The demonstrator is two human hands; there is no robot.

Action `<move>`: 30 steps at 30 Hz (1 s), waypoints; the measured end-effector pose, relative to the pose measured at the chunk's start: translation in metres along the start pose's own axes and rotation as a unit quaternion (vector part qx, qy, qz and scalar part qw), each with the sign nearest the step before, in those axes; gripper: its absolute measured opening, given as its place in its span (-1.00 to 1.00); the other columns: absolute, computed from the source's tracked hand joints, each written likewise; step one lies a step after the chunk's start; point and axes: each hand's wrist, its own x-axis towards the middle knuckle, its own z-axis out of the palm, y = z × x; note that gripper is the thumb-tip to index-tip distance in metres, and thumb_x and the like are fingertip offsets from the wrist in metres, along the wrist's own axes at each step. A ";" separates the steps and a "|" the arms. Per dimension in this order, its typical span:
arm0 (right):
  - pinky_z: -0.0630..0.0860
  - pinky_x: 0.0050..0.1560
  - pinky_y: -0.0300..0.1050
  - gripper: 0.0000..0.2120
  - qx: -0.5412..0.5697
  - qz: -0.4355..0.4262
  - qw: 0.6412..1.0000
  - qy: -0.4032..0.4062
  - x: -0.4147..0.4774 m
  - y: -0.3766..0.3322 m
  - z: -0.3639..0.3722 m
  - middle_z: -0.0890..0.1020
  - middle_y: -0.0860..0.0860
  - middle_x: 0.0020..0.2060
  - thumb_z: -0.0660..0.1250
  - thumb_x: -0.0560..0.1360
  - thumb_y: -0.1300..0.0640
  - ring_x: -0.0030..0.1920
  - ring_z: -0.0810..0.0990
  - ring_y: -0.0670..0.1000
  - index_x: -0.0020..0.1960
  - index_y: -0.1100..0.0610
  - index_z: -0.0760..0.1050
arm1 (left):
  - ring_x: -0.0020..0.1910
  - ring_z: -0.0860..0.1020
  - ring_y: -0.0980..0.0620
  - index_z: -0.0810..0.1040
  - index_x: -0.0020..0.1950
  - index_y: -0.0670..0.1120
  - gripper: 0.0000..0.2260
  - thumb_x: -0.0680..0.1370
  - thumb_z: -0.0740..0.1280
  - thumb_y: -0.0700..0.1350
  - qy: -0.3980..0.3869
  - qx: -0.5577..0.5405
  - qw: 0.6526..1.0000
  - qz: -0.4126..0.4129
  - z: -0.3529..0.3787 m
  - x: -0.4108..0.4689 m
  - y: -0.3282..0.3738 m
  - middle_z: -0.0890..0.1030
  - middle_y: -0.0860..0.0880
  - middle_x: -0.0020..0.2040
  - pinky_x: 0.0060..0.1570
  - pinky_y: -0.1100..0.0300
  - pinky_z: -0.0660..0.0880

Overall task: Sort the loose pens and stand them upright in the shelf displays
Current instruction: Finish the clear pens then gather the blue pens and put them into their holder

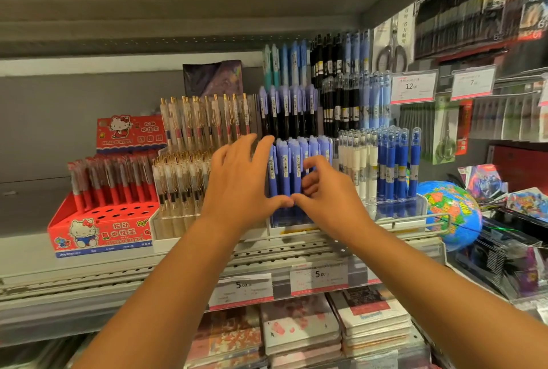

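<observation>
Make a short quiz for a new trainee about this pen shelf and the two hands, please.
1. True or false: the red cardboard Hello Kitty pen box shows empty holes in front.
2. Which items do the left hand and the right hand touch? A: green crayons. B: lavender-blue plastic pens. C: yellow markers.
3. Fill in: the round blue globe sits on the ____ side of the hands.
Key: 1 true; 2 B; 3 right.
</observation>
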 end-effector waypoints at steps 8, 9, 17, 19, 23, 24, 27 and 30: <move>0.57 -0.04 -0.07 -0.45 -0.045 0.010 0.997 -0.055 -0.002 -0.001 -0.004 0.50 -0.13 -0.16 0.59 0.35 0.11 -0.13 0.55 -0.03 0.21 0.02 0.37 | 0.50 0.19 -0.13 -0.04 0.61 0.01 0.25 0.12 0.54 0.40 -0.053 0.046 0.998 0.003 -0.002 -0.005 -0.001 0.29 -0.07 0.46 0.46 -0.06 0.09; 0.57 -0.03 -0.06 -0.48 -0.049 0.010 0.997 -0.051 -0.002 -0.001 -0.004 0.50 -0.13 -0.16 0.59 0.35 0.12 -0.13 0.55 -0.04 0.18 0.03 0.39 | 0.48 0.21 -0.13 -0.03 0.61 0.00 0.25 0.12 0.54 0.40 -0.049 0.051 0.997 0.004 -0.001 -0.006 -0.002 0.30 -0.07 0.45 0.45 -0.05 0.10; 0.58 0.02 -0.02 -0.56 -0.051 0.018 0.998 -0.031 -0.003 -0.002 0.000 0.55 -0.08 -0.11 0.58 0.36 0.13 -0.09 0.56 -0.03 0.13 0.07 0.44 | 0.46 0.24 -0.15 -0.01 0.61 -0.04 0.24 0.13 0.54 0.40 -0.030 0.062 0.997 0.021 0.004 -0.005 -0.003 0.33 -0.12 0.43 0.43 -0.05 0.09; 0.57 0.03 -0.06 -0.55 -0.055 0.008 0.998 -0.030 -0.003 -0.001 0.001 0.53 -0.08 -0.10 0.57 0.37 0.13 -0.09 0.54 -0.04 0.16 0.09 0.44 | 0.55 0.12 -0.17 -0.04 0.62 -0.02 0.20 0.19 0.52 0.39 -0.030 0.049 0.998 0.020 0.000 -0.009 -0.003 0.21 -0.15 0.54 0.48 -0.08 0.01; 0.45 0.00 -0.18 -0.58 -0.068 -0.016 0.997 0.017 -0.009 0.000 0.005 0.44 -0.10 -0.04 0.51 0.44 0.08 -0.03 0.46 -0.06 0.21 0.08 0.41 | 0.54 0.15 -0.08 0.20 0.56 -0.02 -0.23 0.47 0.38 0.26 0.079 -0.051 0.995 -0.045 -0.013 -0.027 -0.008 0.20 -0.11 0.56 0.46 -0.06 0.04; 0.43 0.00 -0.16 -0.65 -0.069 -0.029 0.996 0.041 -0.011 -0.001 0.006 0.43 -0.09 -0.04 0.47 0.47 0.08 -0.02 0.45 -0.04 0.17 0.07 0.41 | 0.50 0.19 -0.06 0.27 0.51 -0.03 -0.36 0.51 0.35 0.18 0.120 -0.093 0.984 -0.089 -0.017 -0.033 -0.011 0.25 -0.10 0.52 0.42 -0.05 0.08; 0.50 -0.02 -0.07 -0.87 -0.021 -0.071 0.995 0.062 -0.019 -0.011 0.011 0.48 -0.12 -0.12 0.36 0.53 0.13 -0.04 0.47 -0.03 0.01 0.01 0.42 | 0.32 0.33 0.00 0.35 0.36 -0.06 -0.52 0.48 0.31 0.03 0.212 -0.150 0.937 -0.234 -0.028 -0.049 -0.027 0.37 -0.06 0.35 0.28 0.02 0.23; 0.55 0.05 0.00 -0.84 -0.017 -0.089 0.996 -0.022 -0.022 -0.024 0.023 0.58 -0.14 -0.09 0.29 0.54 0.16 0.02 0.51 -0.06 0.09 0.00 0.57 | 0.25 0.42 -0.08 0.35 0.33 -0.09 -0.54 0.48 0.37 -0.05 0.151 -0.140 0.906 -0.370 -0.032 -0.062 -0.044 0.47 -0.06 0.25 0.30 -0.10 0.33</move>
